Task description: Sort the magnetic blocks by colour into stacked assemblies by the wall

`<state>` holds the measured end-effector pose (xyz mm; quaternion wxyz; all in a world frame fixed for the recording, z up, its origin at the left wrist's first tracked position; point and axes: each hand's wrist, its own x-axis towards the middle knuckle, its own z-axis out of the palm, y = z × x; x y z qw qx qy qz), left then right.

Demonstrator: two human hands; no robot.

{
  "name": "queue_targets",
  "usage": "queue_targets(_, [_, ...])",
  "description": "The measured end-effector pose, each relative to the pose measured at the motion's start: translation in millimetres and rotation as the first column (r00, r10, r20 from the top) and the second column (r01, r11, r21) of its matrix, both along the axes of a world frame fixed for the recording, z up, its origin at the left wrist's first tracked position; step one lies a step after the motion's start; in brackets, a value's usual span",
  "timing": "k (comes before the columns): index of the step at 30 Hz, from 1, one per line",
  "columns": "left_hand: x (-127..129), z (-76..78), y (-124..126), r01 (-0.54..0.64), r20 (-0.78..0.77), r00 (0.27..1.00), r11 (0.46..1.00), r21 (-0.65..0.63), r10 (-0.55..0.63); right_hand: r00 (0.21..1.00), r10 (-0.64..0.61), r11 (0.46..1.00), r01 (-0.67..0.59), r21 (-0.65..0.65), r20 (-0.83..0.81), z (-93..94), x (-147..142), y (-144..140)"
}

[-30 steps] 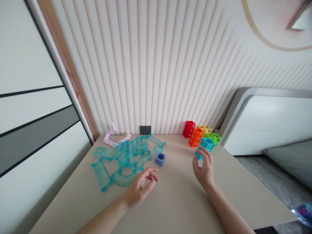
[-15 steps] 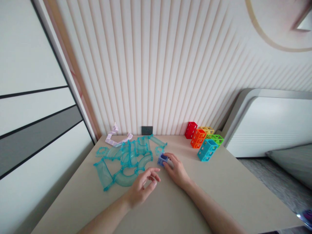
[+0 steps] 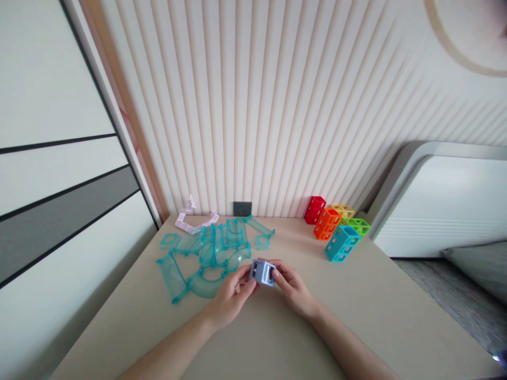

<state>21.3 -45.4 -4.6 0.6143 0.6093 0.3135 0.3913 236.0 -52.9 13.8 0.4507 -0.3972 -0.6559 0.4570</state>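
Between my two hands is a blue-violet toy cube block (image 3: pixel 263 272) with openings in its sides. My left hand (image 3: pixel 233 291) grips its left side, thumb in front. My right hand (image 3: pixel 292 286) pinches the right side, with the thumb near one opening. The block is tilted, a corner edge facing me, and looks raised off the table. Just beyond and to the left lie several translucent teal track pieces (image 3: pixel 206 287), some curved and some straight, crowded together.
Stacked blocks stand at the back right: red (image 3: pixel 315 210), orange (image 3: pixel 327 224), yellow (image 3: pixel 342 211), green (image 3: pixel 358 226) and blue (image 3: pixel 342 243). A pale purple jointed piece (image 3: pixel 183 224) lies at the back left. A ribbed wall (image 3: pixel 253 132) with a dark socket (image 3: pixel 242 209) borders the table (image 3: pixel 356 311).
The cube block has come off the table toward me and been turned. My left hand, empty before, now holds it too. The view has shifted slightly.
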Motion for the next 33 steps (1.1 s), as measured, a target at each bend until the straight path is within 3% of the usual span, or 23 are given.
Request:
queue_targets(4, [-1.0,2.4,1.8,-0.045,-0.026,0.999,0.996,0.073,0.047,0.997,0.031,0.998,-0.034,0.047,0.077,0.4,-2.4,-1.8])
queue_targets(10, [-1.6,6.7,0.7,-0.137,-0.123,0.974,0.929,0.343,0.189,0.982,-0.021,0.989,-0.007,0.147,0.188,-2.1,0.9,-2.3])
queue_targets(17, [-1.0,7.9,-3.0,-0.132,-0.166,0.95,0.822,0.555,0.265,0.985,0.024,0.988,-0.05,0.147,0.172,1.5,9.3,-8.9])
queue_targets(24, [-0.7,9.5,-5.0,-0.171,-0.204,0.903,0.752,0.637,0.378,0.994,0.06,0.991,-0.071,0.112,0.094,-5.8,5.3,-10.7])
queue_targets(27, [-2.2,8.0,-3.6,-0.173,-0.224,0.894,0.76,0.627,0.388,0.99,0.009,0.992,-0.027,0.124,0.139,-8.1,0.8,-10.2])
queue_targets(33, [-3.3,10.5,-2.3,-0.058,-0.277,0.928,0.832,0.552,0.248,0.98,-0.042,0.986,0.008,0.169,0.195,-11.1,0.9,-6.4])
